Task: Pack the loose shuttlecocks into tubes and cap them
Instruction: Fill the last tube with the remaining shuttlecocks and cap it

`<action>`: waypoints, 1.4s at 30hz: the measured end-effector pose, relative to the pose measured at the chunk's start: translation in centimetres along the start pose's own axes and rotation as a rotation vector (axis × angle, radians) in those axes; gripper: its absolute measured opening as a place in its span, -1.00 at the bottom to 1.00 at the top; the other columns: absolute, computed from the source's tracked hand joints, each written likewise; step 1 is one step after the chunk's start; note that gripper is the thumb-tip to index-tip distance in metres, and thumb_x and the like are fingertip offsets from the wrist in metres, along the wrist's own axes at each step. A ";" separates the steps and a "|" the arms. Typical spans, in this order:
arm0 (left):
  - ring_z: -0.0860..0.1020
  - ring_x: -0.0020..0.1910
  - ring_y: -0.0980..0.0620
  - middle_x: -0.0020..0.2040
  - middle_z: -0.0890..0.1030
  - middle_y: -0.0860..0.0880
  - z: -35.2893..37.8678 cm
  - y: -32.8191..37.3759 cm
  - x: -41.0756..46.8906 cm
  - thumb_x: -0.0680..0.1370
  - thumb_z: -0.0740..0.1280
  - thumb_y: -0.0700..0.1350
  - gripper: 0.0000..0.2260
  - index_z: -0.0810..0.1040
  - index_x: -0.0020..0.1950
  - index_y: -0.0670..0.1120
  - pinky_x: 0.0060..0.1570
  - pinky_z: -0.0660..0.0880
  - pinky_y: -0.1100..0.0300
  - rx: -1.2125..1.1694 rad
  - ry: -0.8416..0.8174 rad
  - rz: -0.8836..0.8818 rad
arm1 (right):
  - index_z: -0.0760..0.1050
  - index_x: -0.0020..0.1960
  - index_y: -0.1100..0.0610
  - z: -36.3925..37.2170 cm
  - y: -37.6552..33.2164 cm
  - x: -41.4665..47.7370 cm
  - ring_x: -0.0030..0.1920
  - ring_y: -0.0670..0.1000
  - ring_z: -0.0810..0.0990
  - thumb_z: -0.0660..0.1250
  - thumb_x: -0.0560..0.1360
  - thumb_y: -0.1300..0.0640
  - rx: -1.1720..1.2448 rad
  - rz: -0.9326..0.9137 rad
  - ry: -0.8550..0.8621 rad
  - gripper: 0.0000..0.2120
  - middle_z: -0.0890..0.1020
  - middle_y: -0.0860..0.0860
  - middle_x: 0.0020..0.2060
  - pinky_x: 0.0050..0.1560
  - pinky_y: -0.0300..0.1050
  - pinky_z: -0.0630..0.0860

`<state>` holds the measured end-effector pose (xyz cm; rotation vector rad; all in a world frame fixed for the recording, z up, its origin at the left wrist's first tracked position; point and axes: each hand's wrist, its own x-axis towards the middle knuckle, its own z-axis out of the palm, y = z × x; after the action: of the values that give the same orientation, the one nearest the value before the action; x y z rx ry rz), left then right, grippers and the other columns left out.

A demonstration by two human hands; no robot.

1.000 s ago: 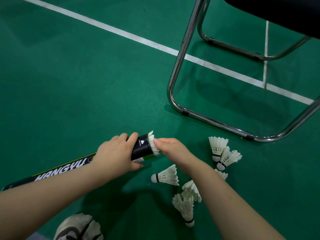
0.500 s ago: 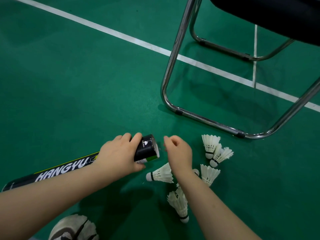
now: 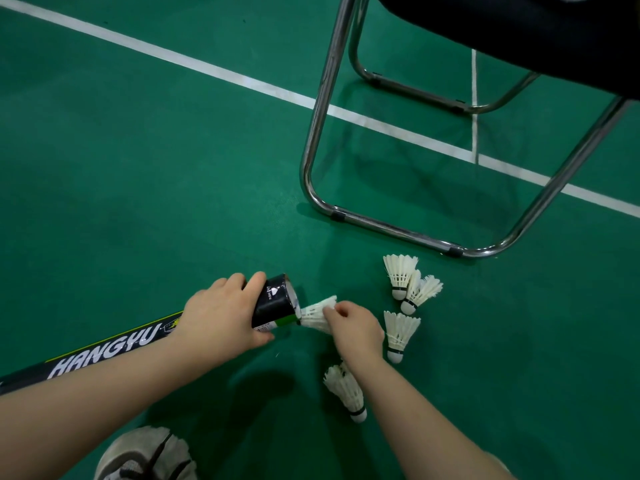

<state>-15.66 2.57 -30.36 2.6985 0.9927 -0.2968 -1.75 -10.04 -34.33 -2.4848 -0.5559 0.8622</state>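
Observation:
A long black shuttlecock tube point(image 3: 273, 304) with white lettering lies tilted on the green floor, open end pointing right. My left hand point(image 3: 218, 315) grips it just behind that open end. My right hand point(image 3: 353, 327) pinches a white feather shuttlecock point(image 3: 317, 311) by its skirt, cork end at the tube's mouth. Several loose shuttlecocks lie to the right: one point(image 3: 400, 273) and another point(image 3: 420, 292) leaning together, a third point(image 3: 398, 336) below them, and one point(image 3: 346, 391) beside my right forearm.
A chrome chair frame point(image 3: 311, 161) stands close behind the shuttlecocks, its black seat point(image 3: 519, 39) at the top right. White court lines point(image 3: 214, 72) cross the green floor. A grey shoe point(image 3: 145, 455) shows at the bottom edge.
The earlier shuttlecock went fully into the tube. My right hand dropped to the floor, picked up the shuttlecock lying below the tube's mouth, and brought it to the opening.

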 end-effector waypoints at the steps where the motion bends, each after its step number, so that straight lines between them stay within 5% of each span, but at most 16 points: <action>1: 0.48 0.04 -0.05 0.04 0.46 0.00 0.0 0.1 -0.1 0.33 0.34 0.28 -0.37 0.25 0.28 0.04 -0.19 0.38 0.12 -0.001 -0.001 0.004 | 0.33 -0.39 0.08 -0.3 -0.2 -0.2 -0.38 0.00 0.35 0.23 0.51 0.00 0.127 -0.024 0.052 -0.67 0.38 -0.04 -0.48 -0.20 -0.09 0.26; 4: 0.48 0.04 -0.04 0.02 0.45 0.01 0.1 0.4 -0.2 0.33 0.34 0.29 -0.38 0.25 0.25 0.04 -0.20 0.38 0.12 0.001 -0.012 0.009 | 0.35 -0.40 0.13 -1.3 -0.9 -0.9 -0.41 -0.06 0.28 0.29 0.49 0.12 0.431 -0.123 0.139 -0.70 0.35 -0.04 -0.48 -0.34 -0.14 0.21; 12: 0.47 0.04 -0.03 0.01 0.44 0.02 -0.2 1.0 -0.4 0.32 0.34 0.30 -0.38 0.24 0.25 0.05 -0.22 0.35 0.13 0.010 -0.018 0.026 | 0.24 -0.50 0.02 -2.5 -0.3 -2.1 -0.45 -0.13 0.20 0.28 0.44 0.27 0.629 -0.216 0.279 -0.60 0.28 -0.11 -0.52 -0.37 -0.17 0.15; 17: 0.47 0.08 -0.02 0.05 0.45 0.02 -0.1 1.4 -0.8 0.32 0.33 0.31 -0.34 0.22 0.29 0.06 -0.12 0.43 0.11 0.007 -0.032 0.050 | 0.49 -0.42 0.11 -1.5 -1.5 -2.4 -0.38 -0.14 0.35 0.29 0.42 0.07 0.538 -0.313 -0.116 -0.74 0.42 -0.13 -0.48 -0.29 -0.17 0.27; 20: 0.47 0.10 0.00 0.07 0.45 0.03 -0.1 2.0 -0.9 0.31 0.32 0.33 -0.33 0.20 0.29 0.07 -0.09 0.45 0.12 0.014 -0.038 0.068 | 0.55 -0.22 0.26 -1.2 -2.4 -2.8 -0.25 -0.05 0.40 0.16 0.43 -0.16 0.476 -0.300 -0.265 -0.52 0.48 0.03 -0.33 -0.20 -0.13 0.29; 26: 0.47 0.07 0.01 0.02 0.43 0.04 -0.5 2.8 -1.3 0.34 0.32 0.30 -0.38 0.22 0.28 0.06 -0.12 0.41 0.15 0.028 -0.033 0.143 | 0.49 0.05 0.04 -2.0 -3.5 -3.2 0.10 -0.07 0.50 0.18 0.54 -0.16 0.423 -0.147 -0.633 -0.71 0.56 0.02 0.07 0.11 -0.24 0.37; 28: 0.47 0.05 0.02 0.00 0.43 0.05 -0.4 3.0 -1.5 0.34 0.31 0.30 -0.40 0.24 0.26 0.06 -0.15 0.39 0.17 0.052 -0.041 0.178 | 0.49 0.02 -0.02 -2.3 -3.3 -3.5 0.10 -0.09 0.51 0.23 0.53 -0.10 0.440 -0.146 -0.755 -0.81 0.56 -0.01 0.05 0.15 -0.26 0.38; 31: 0.47 0.07 -0.01 0.03 0.45 0.03 -0.4 3.6 -1.6 0.34 0.31 0.29 -0.38 0.24 0.30 0.05 -0.13 0.41 0.14 0.043 -0.015 0.191 | 0.51 -0.18 0.06 -2.7 -3.1 -3.7 -0.20 -0.10 0.52 0.23 0.42 -0.19 0.550 -0.109 -0.500 -0.68 0.56 0.00 -0.23 -0.13 -0.35 0.42; 34: 0.46 0.11 -0.02 0.09 0.44 0.01 -0.6 3.8 -1.3 0.34 0.31 0.31 -0.31 0.19 0.36 0.04 -0.08 0.44 0.12 0.036 -0.017 0.173 | 0.53 -0.25 0.12 -3.2 -1.5 -3.5 -0.29 -0.10 0.50 0.22 0.55 0.03 0.719 -0.083 -0.041 -0.73 0.56 -0.01 -0.33 -0.22 -0.31 0.44; 36: 0.45 0.12 0.00 0.10 0.43 0.02 -0.6 3.6 -1.4 0.35 0.30 0.32 -0.29 0.15 0.36 0.05 -0.08 0.43 0.13 0.044 -0.033 0.161 | 0.53 -0.23 0.06 -3.6 0.4 -3.6 -0.23 -0.09 0.53 0.22 0.55 0.09 0.560 -0.095 0.067 -0.79 0.58 -0.05 -0.30 -0.14 -0.21 0.44; 39: 0.45 0.10 0.01 0.08 0.42 0.03 -0.5 3.2 -1.7 0.35 0.30 0.34 -0.29 0.15 0.36 0.06 -0.11 0.43 0.14 0.035 -0.045 0.143 | 0.55 -0.06 0.02 -3.4 3.4 -3.6 -0.10 -0.11 0.54 0.25 0.53 0.05 0.174 -0.167 -0.099 -0.89 0.60 -0.11 -0.16 -0.01 -0.19 0.49; 42: 0.46 0.09 0.00 0.07 0.43 0.03 -0.5 3.0 -1.9 0.34 0.30 0.34 -0.30 0.17 0.34 0.05 -0.11 0.44 0.12 0.023 -0.042 0.127 | 0.57 0.03 -0.01 -2.2 5.3 -3.8 0.09 -0.06 0.49 0.26 0.48 -0.08 -0.230 -0.312 -0.240 -0.78 0.62 -0.12 -0.02 0.17 -0.06 0.39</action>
<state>-15.09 -0.65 -28.86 2.7490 0.8070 -0.3400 -1.89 -16.89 -33.80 -2.4110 -1.1490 1.0216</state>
